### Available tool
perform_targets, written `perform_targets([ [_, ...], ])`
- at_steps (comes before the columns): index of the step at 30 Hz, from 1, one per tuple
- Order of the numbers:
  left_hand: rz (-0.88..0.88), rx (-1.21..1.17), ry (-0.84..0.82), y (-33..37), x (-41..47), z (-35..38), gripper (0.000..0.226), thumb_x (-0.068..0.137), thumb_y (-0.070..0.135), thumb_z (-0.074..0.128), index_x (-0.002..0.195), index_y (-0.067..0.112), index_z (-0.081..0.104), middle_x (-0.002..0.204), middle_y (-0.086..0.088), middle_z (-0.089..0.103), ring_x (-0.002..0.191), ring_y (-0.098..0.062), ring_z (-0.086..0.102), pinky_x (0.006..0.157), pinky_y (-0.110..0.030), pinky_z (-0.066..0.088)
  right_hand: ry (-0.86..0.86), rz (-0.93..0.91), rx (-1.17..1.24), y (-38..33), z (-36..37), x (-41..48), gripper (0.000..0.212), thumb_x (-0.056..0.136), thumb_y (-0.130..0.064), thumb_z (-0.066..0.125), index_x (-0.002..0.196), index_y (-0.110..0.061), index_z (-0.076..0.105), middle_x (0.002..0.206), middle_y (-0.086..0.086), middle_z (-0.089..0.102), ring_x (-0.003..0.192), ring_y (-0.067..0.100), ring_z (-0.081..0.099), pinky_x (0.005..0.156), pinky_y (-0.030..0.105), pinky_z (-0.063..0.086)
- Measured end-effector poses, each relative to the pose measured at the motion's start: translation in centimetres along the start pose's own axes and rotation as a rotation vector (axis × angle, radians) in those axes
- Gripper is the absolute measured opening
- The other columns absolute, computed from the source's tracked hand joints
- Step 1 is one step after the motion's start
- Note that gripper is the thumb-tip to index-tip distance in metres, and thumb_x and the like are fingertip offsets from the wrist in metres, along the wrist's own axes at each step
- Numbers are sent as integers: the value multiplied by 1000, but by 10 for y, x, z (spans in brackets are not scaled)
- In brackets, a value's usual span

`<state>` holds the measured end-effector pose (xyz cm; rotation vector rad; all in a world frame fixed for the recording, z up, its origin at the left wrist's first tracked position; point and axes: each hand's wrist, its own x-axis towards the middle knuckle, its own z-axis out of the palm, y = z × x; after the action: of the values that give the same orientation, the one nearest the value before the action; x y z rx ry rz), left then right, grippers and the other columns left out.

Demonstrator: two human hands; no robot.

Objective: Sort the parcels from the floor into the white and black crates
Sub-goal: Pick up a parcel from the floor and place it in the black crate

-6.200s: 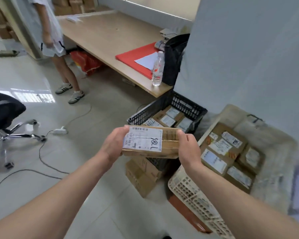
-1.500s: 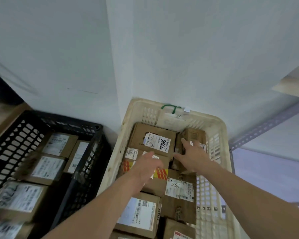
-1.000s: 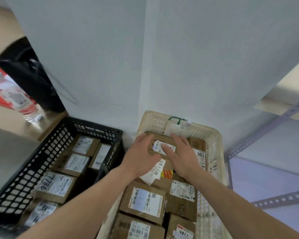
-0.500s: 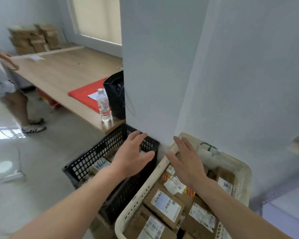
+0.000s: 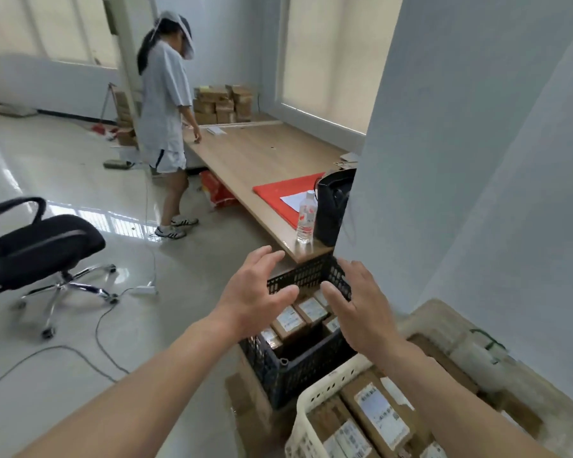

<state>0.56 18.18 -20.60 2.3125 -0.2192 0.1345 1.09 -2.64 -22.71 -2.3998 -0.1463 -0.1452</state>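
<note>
My left hand (image 5: 255, 297) and my right hand (image 5: 361, 305) hover empty in the air above the black crate (image 5: 295, 368), fingers spread and relaxed. The black crate stands on the floor under the desk corner and holds several labelled cardboard parcels (image 5: 291, 320). To its right, at the bottom right, the white crate (image 5: 315, 401) is packed with brown parcels (image 5: 377, 414) bearing white labels. More cardboard parcels (image 5: 248, 404) lie on the floor in front of the black crate, partly hidden by it.
A wooden desk (image 5: 255, 160) carries a red sheet (image 5: 288, 196), a water bottle (image 5: 306, 223) and a black bag (image 5: 333, 206). A person (image 5: 166, 127) stands by the desk. A black office chair (image 5: 37, 246) and cables (image 5: 106, 325) occupy the floor at left. A wall (image 5: 460, 160) rises right.
I put the parcel into the white crate and let go. Both hands have lifted out empty and moved left over the black crate, while my view swung up and left toward the room.
</note>
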Motion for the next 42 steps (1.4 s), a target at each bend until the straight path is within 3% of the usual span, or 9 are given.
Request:
perform_targets([
  [6,-87,23,129,-51,-60,-73,71,89,42,67,151,18,42,162,-1,30,149,-13,27,114,-21,20,-55,-150,25,-82,56,-7,90,84,-79,34,159,-30,34,167,-2,29,153,13,24,122,38,27],
  [10,-189,44,234,-99,-115,-131,71,88,42,69,150,18,45,160,-2,32,148,-14,30,116,-24,23,-142,-212,46,-149,112,-24,96,78,-81,32,159,-30,34,167,1,28,155,12,20,115,28,22],
  [18,-384,71,410,-169,-239,-236,80,76,51,59,147,18,48,155,5,37,142,-8,35,112,-18,25,-282,-382,90,-267,217,-74,67,99,-57,54,157,-29,38,166,0,30,154,15,24,119,32,23],
  [21,-455,101,507,-192,-290,-267,68,86,41,69,148,22,47,154,6,37,141,-9,38,109,-19,28,-356,-460,112,-311,254,-97,65,99,-53,54,157,-28,38,165,-3,31,152,14,25,117,30,24],
  [25,-583,121,635,-216,-357,-299,65,92,32,70,150,20,44,157,5,35,144,-10,36,114,-24,28,-469,-574,148,-363,293,-128,60,101,-47,55,155,-27,40,158,-6,40,136,15,42,102,25,28],
  [30,-750,155,763,-223,-425,-319,65,93,34,67,151,19,42,159,4,32,146,-8,31,110,-16,21,-647,-703,160,-413,335,-158,81,85,-70,43,153,-27,43,154,-7,44,128,18,50,104,33,36],
  [34,-884,161,874,-215,-467,-321,79,81,52,56,151,20,42,159,6,32,146,-8,30,110,-17,21,-765,-795,170,-443,363,-177,89,79,-76,33,155,-31,40,160,-4,39,129,20,51,114,43,37],
  [39,-1009,166,1017,-212,-504,-312,64,92,40,66,151,24,43,160,9,30,147,-7,30,117,-24,24,-882,-959,177,-461,388,-197,72,94,-69,41,155,-33,37,160,-9,37,77,-4,57,99,38,43],
  [42,-1074,172,1078,-210,-513,-303,64,92,38,67,150,24,44,161,8,30,145,-7,33,112,-21,24,-941,-995,200,-467,397,-204,86,81,-78,34,155,-35,37,161,-9,36,74,-8,56,100,37,43],
])
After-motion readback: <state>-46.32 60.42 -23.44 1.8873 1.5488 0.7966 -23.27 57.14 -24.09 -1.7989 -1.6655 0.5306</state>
